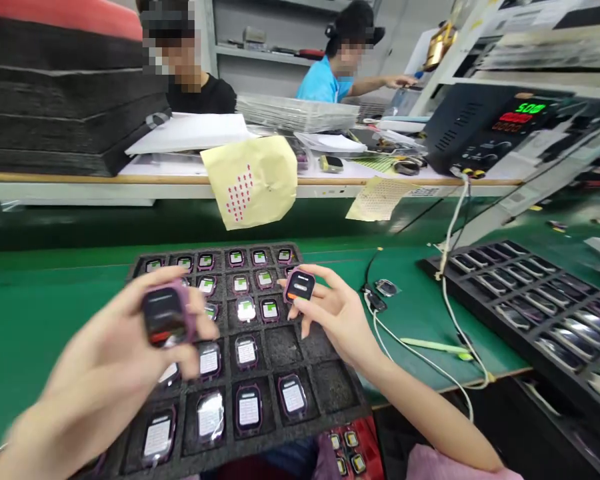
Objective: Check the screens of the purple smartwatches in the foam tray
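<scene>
My left hand (125,347) grips a purple-framed smartwatch (165,315) by its edges; it is a little blurred, its screen dark with a red patch at the bottom. Between the fingers and thumb of my right hand (335,310) is a second smartwatch (300,285), also purple, showing an orange mark on its dark screen. Under both hands lies a black foam tray (336,387) with square pockets. Several lit watches (249,408) sit in it, showing white or green-and-white screens. A few pockets at its right side hold no watch.
Another foam tray (433,270) of watch cases stands at the right. White cables (405,357) and a green pen (433,345) lie between. Behind are a shelf edge (325,190), stacked black foam trays (55,113), a power supply (473,130) and two co-workers.
</scene>
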A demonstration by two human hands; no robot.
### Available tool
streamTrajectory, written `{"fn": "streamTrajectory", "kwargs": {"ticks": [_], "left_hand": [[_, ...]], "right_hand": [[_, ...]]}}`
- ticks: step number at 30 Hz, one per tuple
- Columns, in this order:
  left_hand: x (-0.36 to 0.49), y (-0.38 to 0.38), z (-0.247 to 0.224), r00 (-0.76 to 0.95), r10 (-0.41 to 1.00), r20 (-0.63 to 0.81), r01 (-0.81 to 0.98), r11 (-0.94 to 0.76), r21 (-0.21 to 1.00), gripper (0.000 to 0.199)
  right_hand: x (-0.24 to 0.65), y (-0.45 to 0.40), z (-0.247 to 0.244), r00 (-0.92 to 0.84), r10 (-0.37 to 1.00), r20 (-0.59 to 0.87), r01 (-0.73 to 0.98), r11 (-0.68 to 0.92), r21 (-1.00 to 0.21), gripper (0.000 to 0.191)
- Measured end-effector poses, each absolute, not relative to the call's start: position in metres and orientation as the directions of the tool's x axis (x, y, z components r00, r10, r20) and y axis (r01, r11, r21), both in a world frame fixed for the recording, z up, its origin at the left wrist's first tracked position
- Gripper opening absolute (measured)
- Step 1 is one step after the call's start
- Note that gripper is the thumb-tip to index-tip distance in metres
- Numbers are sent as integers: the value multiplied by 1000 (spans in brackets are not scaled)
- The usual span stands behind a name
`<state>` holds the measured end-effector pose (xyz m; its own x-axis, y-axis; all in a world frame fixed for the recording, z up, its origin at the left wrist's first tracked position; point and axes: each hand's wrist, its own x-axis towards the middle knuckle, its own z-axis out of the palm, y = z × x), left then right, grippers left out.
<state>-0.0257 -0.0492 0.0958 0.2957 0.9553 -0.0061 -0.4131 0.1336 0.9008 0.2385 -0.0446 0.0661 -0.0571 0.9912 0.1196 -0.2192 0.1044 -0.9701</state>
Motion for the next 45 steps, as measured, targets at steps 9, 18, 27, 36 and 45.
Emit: {"fn": "streamTrajectory", "kwargs": {"ticks": [9,18,27,36,45], "left_hand": [[16,-20,51,460,886,-58,-289,211,934,52],[13,-22,46,514,854,78,-435,181,882,53],[15,-22,46,441,897,23,-402,175,899,40],[14,-23,42,466,877,118,-434,110,894,63],[16,-23,44,473,877,86,-395,123,910,60]], "right_hand": [[231,-40,45,-232,968,92,-204,44,-978,40],[224,-35,41,-106,990,97,-39,93,-995,22],[229,-41,46,-283,954,98,-155,55,-986,42],[229,-41,41,-275,953,127,-185,77,-980,43],[233,-39,37,-313,941,130,-238,55,-970,44]]}}
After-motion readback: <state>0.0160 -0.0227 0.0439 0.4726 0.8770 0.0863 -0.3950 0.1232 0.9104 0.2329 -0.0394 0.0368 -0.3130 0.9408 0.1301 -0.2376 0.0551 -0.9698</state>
